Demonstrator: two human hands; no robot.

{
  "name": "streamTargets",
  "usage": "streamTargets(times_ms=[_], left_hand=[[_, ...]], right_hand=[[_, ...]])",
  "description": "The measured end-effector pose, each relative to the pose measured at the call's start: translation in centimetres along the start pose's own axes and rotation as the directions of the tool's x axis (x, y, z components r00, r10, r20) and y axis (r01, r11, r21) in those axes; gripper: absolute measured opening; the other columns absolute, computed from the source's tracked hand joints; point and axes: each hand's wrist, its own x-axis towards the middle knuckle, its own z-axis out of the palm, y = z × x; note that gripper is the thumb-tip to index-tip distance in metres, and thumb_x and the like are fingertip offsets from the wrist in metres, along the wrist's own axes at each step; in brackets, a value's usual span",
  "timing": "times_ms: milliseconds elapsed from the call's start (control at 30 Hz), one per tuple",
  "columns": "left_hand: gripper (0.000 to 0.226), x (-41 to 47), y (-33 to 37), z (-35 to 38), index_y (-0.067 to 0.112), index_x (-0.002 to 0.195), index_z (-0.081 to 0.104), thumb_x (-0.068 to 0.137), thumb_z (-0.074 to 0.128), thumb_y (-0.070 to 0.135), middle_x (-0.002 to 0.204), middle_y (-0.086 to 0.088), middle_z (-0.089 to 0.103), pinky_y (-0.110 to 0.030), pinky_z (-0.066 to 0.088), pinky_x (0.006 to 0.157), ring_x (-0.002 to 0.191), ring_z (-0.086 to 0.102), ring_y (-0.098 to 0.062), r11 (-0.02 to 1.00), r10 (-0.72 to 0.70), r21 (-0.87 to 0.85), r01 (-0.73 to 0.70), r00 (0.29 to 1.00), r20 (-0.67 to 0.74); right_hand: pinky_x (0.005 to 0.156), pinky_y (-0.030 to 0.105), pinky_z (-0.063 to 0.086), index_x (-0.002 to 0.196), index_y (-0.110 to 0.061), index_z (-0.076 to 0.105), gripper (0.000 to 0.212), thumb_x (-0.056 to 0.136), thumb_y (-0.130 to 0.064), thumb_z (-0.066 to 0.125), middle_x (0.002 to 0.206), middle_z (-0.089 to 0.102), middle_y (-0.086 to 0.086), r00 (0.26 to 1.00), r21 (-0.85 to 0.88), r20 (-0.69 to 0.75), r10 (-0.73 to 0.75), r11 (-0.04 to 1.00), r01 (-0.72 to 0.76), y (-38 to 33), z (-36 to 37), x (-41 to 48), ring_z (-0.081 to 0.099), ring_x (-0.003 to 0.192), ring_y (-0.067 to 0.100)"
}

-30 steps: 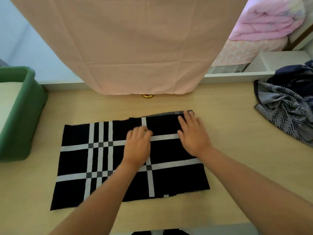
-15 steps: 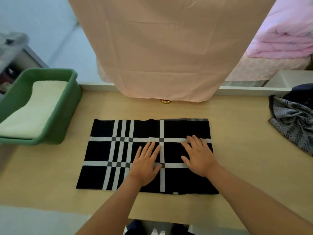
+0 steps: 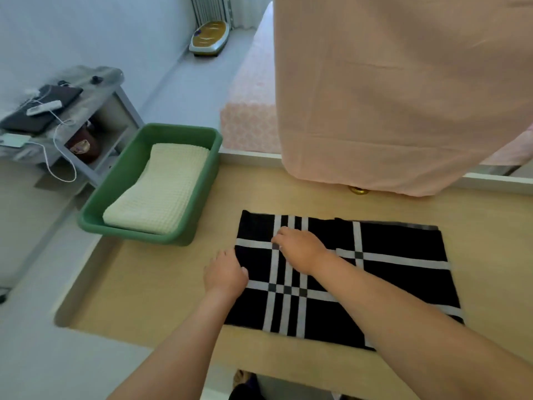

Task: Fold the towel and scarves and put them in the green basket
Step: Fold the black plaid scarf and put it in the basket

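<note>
One towel (image 3: 161, 192) sits in the green basket (image 3: 173, 129) far left; black plaid scarf (image 3: 403, 298) lies flat on the tabletop (image 3: 144, 284), left hand (image 3: 225, 274) pinching its left edge, right hand (image 3: 300, 249) curled on it, grip unclear, so the next fold likely needs that edge carried rightward.

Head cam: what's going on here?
A person is folding a black plaid scarf laid flat on the wooden table. The left hand grips its left edge. The right hand rests on it, curled; whether it pinches is unclear. The green basket beside the scarf holds a folded cream towel.
</note>
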Motion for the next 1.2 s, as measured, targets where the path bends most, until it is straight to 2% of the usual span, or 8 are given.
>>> streamTargets(times_ms=[300, 400, 500, 633, 833, 933, 1100, 1200], left_hand=[[0.026, 2.7, -5.8, -0.5, 0.019, 0.074, 0.063, 0.076, 0.057, 0.044, 0.067, 0.005, 0.064, -0.025, 0.036, 0.051, 0.067, 0.063, -0.017, 0.995, 0.094, -0.058, -0.082, 0.961, 0.261], [0.024, 2.9, -5.5, -0.4, 0.016, 0.078, 0.066, 0.077, 0.061, 0.040, 0.071, 0.003, 0.066, -0.024, 0.037, 0.052, 0.067, 0.063, -0.017, 0.984, 0.117, -0.169, -0.065, 0.940, 0.322], [0.013, 3.1, -5.0, -0.6, 0.020, 0.072, 0.059, 0.078, 0.059, 0.032, 0.068, 0.004, 0.060, -0.027, 0.039, 0.055, 0.065, 0.058, -0.017, 0.947, 0.143, -0.320, -0.013, 0.911, 0.387], [0.017, 3.0, -3.0, -1.4, 0.018, 0.095, 0.063, 0.081, 0.055, 0.026, 0.084, -0.001, 0.068, -0.035, 0.054, 0.075, 0.078, 0.066, -0.018, 0.803, 0.238, -0.585, 0.114, 0.839, 0.490], [0.019, 1.1, 5.0, -3.3, 0.015, 0.103, 0.060, 0.091, 0.051, 0.026, 0.096, -0.007, 0.068, -0.034, 0.054, 0.068, 0.085, 0.069, -0.025, 0.802, 0.368, -0.596, 0.036, 0.757, 0.541], [0.015, -0.5, 10.1, -3.8, 0.011, 0.097, 0.059, 0.094, 0.054, 0.025, 0.085, -0.007, 0.062, -0.031, 0.048, 0.061, 0.070, 0.063, -0.022, 0.793, 0.449, -0.606, -0.053, 0.723, 0.524], [0.024, -3.8, 18.1, -2.4, 0.004, 0.098, 0.062, 0.093, 0.061, 0.027, 0.076, -0.004, 0.058, -0.026, 0.049, 0.052, 0.063, 0.060, -0.016, 0.766, 0.543, -0.630, -0.129, 0.655, 0.526], [0.018, -6.1, 22.4, -0.3, 0.008, 0.089, 0.059, 0.094, 0.061, 0.026, 0.071, -0.004, 0.056, -0.025, 0.049, 0.049, 0.054, 0.059, -0.012, 0.745, 0.572, -0.652, -0.138, 0.635, 0.519]], right_hand=[[0.070, 0.034, 0.046, 0.158, -0.028, 0.012, 0.085, 0.090, 0.006, 0.052, 0.164, 0.015, 0.004, 0.979, -0.364, 0.193, -0.068, 0.922, 0.136, -7.1, -1.6, 10.5, 0.061, 0.114, 0.029], [0.071, 0.036, 0.048, 0.155, -0.024, 0.023, 0.074, 0.092, -0.002, 0.056, 0.140, 0.039, 0.011, 0.980, -0.419, 0.200, -0.023, 0.902, 0.107, -6.7, -1.4, 11.2, 0.064, 0.101, 0.031], [0.067, 0.036, 0.043, 0.135, -0.014, 0.050, 0.046, 0.091, 0.000, 0.056, 0.122, 0.045, 0.011, 0.985, -0.383, 0.173, 0.030, 0.923, 0.039, -6.0, -2.0, 10.1, 0.062, 0.096, 0.031], [0.059, 0.036, 0.046, 0.109, -0.011, 0.059, 0.034, 0.081, 0.007, 0.064, 0.114, 0.047, 0.007, 0.993, -0.284, 0.094, 0.072, 0.958, -0.043, -3.8, -3.1, 7.7, 0.059, 0.081, 0.027], [0.061, 0.039, 0.047, 0.107, -0.014, 0.060, 0.032, 0.082, 0.006, 0.058, 0.106, 0.053, 0.004, 0.996, -0.182, 0.005, 0.087, 0.980, -0.085, 3.5, -6.0, 0.2, 0.057, 0.081, 0.026], [0.062, 0.037, 0.044, 0.104, -0.016, 0.064, 0.030, 0.083, 0.004, 0.056, 0.106, 0.054, 0.004, 0.989, -0.144, -0.035, 0.146, 0.978, -0.150, 7.9, -6.9, -4.9, 0.059, 0.085, 0.027], [0.087, 0.040, 0.050, 0.118, -0.011, 0.067, 0.039, 0.084, 0.006, 0.058, 0.139, 0.051, 0.007, 0.971, -0.073, -0.099, 0.217, 0.972, -0.224, 14.5, -6.2, -13.3, 0.057, 0.116, 0.029], [0.112, 0.035, 0.036, 0.136, -0.010, 0.057, 0.049, 0.089, 0.003, 0.057, 0.159, 0.032, 0.008, 0.966, -0.108, -0.076, 0.249, 0.961, -0.256, 17.9, -5.0, -17.2, 0.039, 0.141, 0.028]])
